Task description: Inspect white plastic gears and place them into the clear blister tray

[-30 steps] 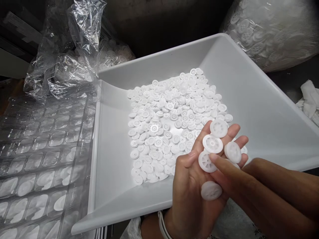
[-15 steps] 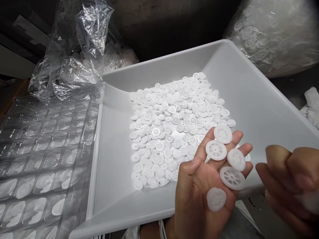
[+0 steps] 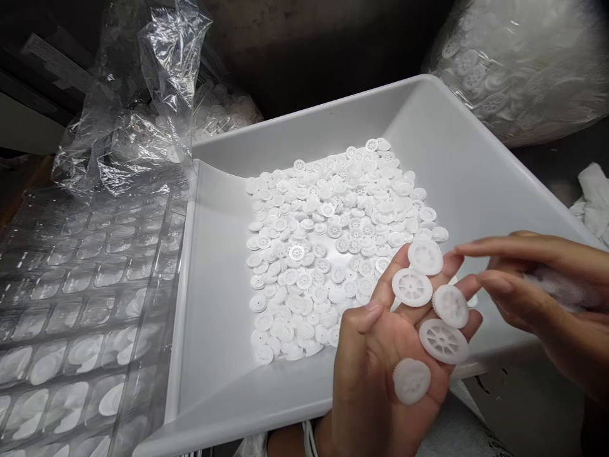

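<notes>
My left hand [image 3: 390, 355] is palm up over the near right side of the grey bin, its fingers slightly curled. Several white plastic gears lie on it: a spoked gear [image 3: 412, 287] on the fingers, a larger spoked gear [image 3: 443, 341] nearer the palm, and a toothed gear [image 3: 412, 381] at the heel. My right hand [image 3: 537, 285] is beside it, forefinger and thumb stretched toward the left fingertips. Its other fingers curl round a blurred white piece [image 3: 554, 285], seemingly a gear. Many loose white gears [image 3: 328, 190] cover the bin's floor.
The grey bin [image 3: 476, 158] has high sloping walls. To its left is a clear plastic tray [image 3: 95, 273] with pockets, several near ones holding white parts. A crumpled clear bag [image 3: 166, 76] stands behind the tray; a full bag of gears [image 3: 523, 76] is at the back right.
My right hand has come left toward my left hand, and its forefinger and thumb have stretched out. The gears on my left palm lie as before.
</notes>
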A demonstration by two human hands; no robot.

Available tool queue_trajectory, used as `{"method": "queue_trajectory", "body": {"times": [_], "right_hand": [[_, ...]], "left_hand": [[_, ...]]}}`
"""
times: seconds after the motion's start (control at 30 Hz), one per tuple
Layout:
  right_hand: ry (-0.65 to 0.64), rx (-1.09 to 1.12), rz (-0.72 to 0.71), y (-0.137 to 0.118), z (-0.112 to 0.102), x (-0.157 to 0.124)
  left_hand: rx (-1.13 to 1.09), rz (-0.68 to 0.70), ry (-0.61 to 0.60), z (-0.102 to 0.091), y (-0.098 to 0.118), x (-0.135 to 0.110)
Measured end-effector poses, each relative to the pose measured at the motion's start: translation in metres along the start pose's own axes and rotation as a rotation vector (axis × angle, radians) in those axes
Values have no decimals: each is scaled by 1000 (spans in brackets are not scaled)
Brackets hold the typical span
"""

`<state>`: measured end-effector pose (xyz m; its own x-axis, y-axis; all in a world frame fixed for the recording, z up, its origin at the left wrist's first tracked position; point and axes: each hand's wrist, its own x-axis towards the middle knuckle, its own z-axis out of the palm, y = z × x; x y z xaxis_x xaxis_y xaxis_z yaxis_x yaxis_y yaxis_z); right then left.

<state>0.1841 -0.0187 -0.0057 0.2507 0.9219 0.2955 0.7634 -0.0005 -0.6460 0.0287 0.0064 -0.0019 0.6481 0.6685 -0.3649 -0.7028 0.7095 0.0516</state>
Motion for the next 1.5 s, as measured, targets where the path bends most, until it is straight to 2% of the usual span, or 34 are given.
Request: {"method": "queue_trajectory", "body": {"times": [0.07,0.17,0.3,0.5,0.7,0.87,1.1,1.23,1.5], "right_hand": [[-63,-5,52,-4,-3,9],[-111,12,-40,-4,-3,18],[-158,61,-67,-2,-1,22],[-162,78,-27,-9,-3,24],[-104,107,71,-9,-7,11],[-122,104,54,-6,-6,-11],[-299,18,76,-18,-15,-9],[-262,76,129,-12,-12,-12],[-201,91,119,-13,-4,-13]], "left_hand": [[2,-2,-16,1,-1,0],[13,-21,-32,2,-1,1],[37,-42,22,6,0,2],[56,-39,34,9,1,1],[26,-52,37,7,2,-1],[27,-49,49,5,1,0],[10,-54,12,0,3,-2],[14,-56,24,2,2,-3],[18,-19,46,4,0,-1]]}}
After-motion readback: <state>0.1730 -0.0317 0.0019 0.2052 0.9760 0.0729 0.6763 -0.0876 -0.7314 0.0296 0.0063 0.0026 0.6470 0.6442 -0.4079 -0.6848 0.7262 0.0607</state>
